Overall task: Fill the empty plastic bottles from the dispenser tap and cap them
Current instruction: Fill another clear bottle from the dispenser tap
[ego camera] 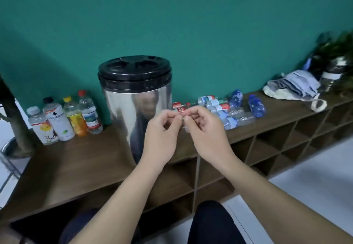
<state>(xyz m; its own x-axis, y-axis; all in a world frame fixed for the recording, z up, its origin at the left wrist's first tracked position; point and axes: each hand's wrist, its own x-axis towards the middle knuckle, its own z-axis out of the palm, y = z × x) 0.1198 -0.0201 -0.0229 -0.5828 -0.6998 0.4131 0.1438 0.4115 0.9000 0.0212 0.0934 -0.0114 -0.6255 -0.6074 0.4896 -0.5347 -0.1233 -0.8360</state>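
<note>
Both hands are pinching a small clear bottle [185, 127] before the steel dispenser [133, 106]: left hand [162, 131] and right hand [205, 131] fingers curling together round it, above the shelf top's [76, 165] front edge.

4 capped bottles [63, 119] are standing near its left end.

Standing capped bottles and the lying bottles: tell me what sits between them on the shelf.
In the head view, the steel dispenser with its black lid stands between the standing bottles and the lying bottles.

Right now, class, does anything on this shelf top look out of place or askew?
Yes: the bottles right of the dispenser lie tipped on their sides in a loose pile, while the four bottles on its left stand upright. No spill shows.
</note>
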